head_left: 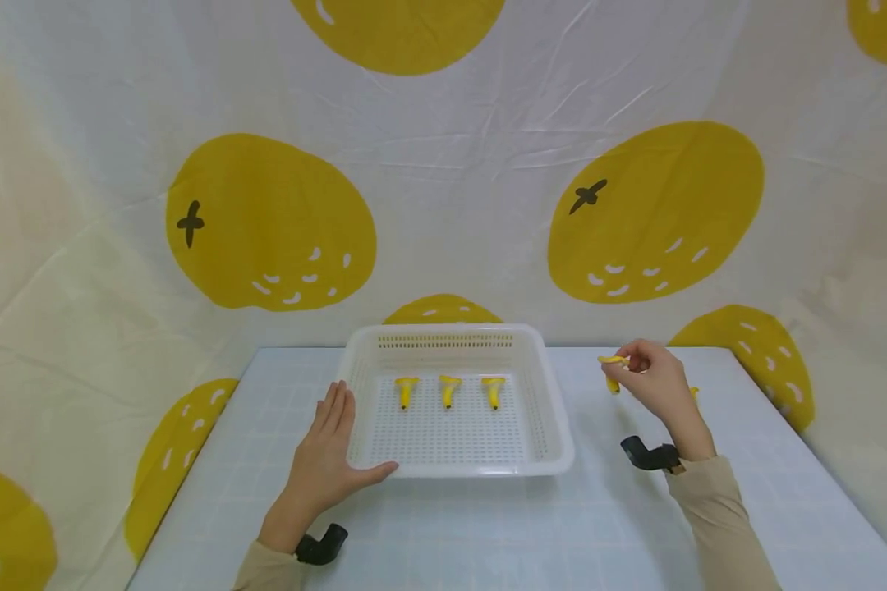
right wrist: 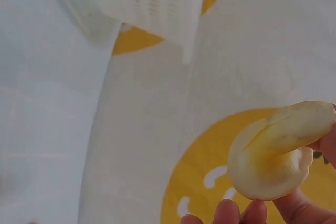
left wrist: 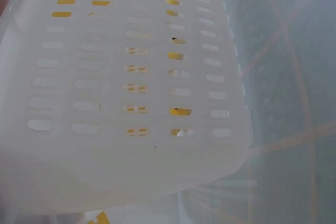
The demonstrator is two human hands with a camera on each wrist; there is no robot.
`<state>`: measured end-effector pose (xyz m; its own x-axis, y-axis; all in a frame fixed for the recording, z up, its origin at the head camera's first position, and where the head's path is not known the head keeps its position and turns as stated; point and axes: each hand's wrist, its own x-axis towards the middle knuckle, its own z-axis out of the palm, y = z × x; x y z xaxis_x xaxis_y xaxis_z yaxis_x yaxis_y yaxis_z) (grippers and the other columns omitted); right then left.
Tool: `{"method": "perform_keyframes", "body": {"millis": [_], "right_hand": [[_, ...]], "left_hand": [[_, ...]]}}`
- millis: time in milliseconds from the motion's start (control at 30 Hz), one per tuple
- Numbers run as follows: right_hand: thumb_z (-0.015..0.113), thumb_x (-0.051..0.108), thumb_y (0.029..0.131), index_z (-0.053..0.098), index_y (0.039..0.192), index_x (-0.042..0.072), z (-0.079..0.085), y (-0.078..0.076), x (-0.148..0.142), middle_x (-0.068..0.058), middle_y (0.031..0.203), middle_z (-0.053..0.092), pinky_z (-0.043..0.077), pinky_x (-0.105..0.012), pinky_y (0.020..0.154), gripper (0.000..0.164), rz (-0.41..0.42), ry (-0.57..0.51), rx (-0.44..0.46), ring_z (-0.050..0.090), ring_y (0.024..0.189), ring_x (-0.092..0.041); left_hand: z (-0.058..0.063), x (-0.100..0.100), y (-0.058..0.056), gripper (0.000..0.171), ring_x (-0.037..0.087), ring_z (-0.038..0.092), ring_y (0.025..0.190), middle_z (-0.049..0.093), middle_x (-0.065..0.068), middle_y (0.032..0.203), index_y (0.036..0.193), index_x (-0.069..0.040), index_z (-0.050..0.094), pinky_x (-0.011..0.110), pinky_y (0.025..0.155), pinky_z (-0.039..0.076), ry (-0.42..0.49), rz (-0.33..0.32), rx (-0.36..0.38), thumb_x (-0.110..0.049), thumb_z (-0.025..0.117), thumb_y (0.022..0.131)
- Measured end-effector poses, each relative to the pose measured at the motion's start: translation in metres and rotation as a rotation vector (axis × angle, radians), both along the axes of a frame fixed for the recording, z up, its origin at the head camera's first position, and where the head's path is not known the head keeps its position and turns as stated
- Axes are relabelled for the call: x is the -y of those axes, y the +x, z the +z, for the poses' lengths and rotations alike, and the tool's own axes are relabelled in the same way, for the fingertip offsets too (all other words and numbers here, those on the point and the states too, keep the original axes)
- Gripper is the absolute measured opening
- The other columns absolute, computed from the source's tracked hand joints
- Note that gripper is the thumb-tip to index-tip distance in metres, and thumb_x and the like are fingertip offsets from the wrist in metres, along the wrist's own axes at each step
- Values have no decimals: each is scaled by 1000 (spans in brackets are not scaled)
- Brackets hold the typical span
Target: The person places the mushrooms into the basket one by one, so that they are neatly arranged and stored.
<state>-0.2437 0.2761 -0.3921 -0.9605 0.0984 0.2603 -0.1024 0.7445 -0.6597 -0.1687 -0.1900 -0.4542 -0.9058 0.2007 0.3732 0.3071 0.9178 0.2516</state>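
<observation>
A white plastic basket (head_left: pixel 454 470) with a slotted floor stands on the table. Three yellow mushrooms lie in a row inside it: a left one (head_left: pixel 406 391), a middle one (head_left: pixel 448 391) and a right one (head_left: pixel 494 391), caps toward the back. My left hand (head_left: pixel 325 464) touches the basket's left front corner, fingers straight along the side and thumb along the front rim. To the right of the basket, my right hand (head_left: pixel 656 382) pinches another yellow mushroom (right wrist: pixel 270 156) above the table, its stem and pale cap showing in the right wrist view. The left wrist view shows the basket's slotted wall (left wrist: pixel 113 93).
A small yellow piece (head_left: pixel 695 392) shows behind my right wrist, mostly hidden. The table (head_left: pixel 443 533) has a pale checked cover. Behind it hangs a white cloth (head_left: pixel 458 205) printed with big yellow fruits.
</observation>
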Motion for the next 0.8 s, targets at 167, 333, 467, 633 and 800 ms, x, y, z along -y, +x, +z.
{"method": "perform_keyframes", "body": {"millis": [167, 333, 467, 633, 800], "right_hand": [[70, 38, 83, 59, 93, 7, 14, -7, 17, -10, 82, 46, 39, -28, 51, 34, 56, -15, -35, 42, 76, -24], [70, 32, 83, 59, 89, 7, 27, -11, 34, -9, 79, 45, 38, -27, 49, 28, 114, -12, -72, 42, 74, -23], [72, 27, 82, 60, 86, 6, 39, -14, 49, -8, 75, 46, 38, -28, 50, 24, 160, 15, -107, 42, 70, -22], [74, 24, 79, 61, 84, 7, 54, -18, 72, -7, 70, 45, 36, -29, 50, 21, 220, 54, -130, 43, 65, -21], [77, 18, 75, 61, 79, 9, 69, -19, 100, -6, 67, 46, 38, -30, 50, 19, 295, 34, -129, 44, 61, -21]], "left_hand": [[-3, 2, 0, 128, 30, 11, 143, 12, 19, 155, 145, 8, 21, 32, 116, 6, -6, 5, 7, -81, 59, 62], [-3, 2, -1, 127, 30, 13, 143, 15, 19, 155, 144, 8, 24, 35, 116, 10, -4, -4, -22, -81, 60, 61], [-3, 1, -1, 127, 31, 13, 143, 15, 20, 154, 144, 9, 24, 36, 116, 11, -8, -4, -28, -81, 60, 61], [-3, 1, -2, 127, 31, 14, 142, 16, 20, 154, 144, 9, 24, 33, 116, 8, -8, -6, -33, -80, 60, 62], [-2, 1, -2, 127, 31, 13, 143, 15, 20, 154, 144, 8, 23, 35, 116, 10, -8, 3, -17, -81, 60, 61]]}}
